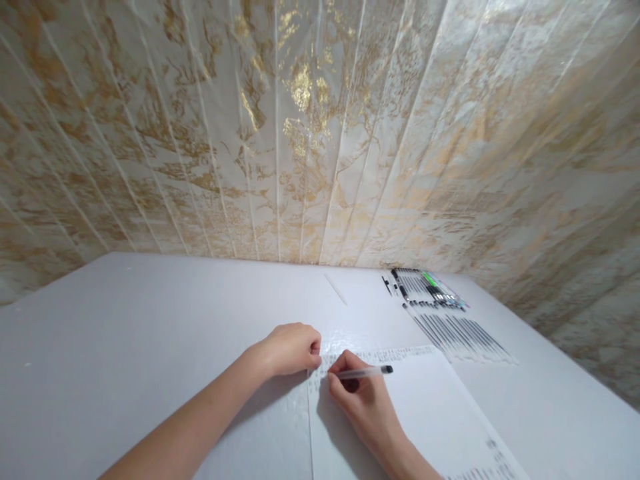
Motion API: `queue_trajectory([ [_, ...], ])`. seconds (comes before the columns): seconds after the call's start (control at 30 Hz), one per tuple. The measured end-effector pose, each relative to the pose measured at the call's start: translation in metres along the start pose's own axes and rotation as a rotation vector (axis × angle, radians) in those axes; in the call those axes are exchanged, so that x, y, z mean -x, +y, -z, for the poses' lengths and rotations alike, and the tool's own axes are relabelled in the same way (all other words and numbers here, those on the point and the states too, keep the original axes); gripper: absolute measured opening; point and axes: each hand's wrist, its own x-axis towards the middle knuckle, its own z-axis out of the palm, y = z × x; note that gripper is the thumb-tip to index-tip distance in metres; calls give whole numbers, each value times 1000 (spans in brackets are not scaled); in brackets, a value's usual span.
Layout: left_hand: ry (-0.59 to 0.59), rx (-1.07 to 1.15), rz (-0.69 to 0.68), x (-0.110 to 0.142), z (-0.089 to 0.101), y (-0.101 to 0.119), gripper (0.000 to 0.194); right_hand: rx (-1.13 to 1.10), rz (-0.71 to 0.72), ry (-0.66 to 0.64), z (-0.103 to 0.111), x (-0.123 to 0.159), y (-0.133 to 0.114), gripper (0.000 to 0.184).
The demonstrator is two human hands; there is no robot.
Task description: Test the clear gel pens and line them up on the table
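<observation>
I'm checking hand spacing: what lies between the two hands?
In the head view, a strip of white sheet with dark marks lies between left hand and right hand.

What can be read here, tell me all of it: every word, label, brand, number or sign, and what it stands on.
No text is legible.
Paper: small dark marks along its top edge and near its lower right, too small and blurred to read.
Pen in the right hand: no readable lettering.
Pen-like sticks: no readable labels.

bare left hand [295, 347] and right hand [367, 393]; bare forearms [200, 413] taper toward wrists [257, 360]; fingers [347, 359] apparently slim, though blurred.
</observation>
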Motion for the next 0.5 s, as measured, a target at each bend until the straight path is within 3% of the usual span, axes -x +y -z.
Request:
queue_trajectory([
  [0.33,12,96,-45,0,1,-6,5,-28,55,-2,2,2,-2,17],
  [0.5,211,170,-152,-5,-7,-3,55,-132,159,138,11,-1,-1,23],
])
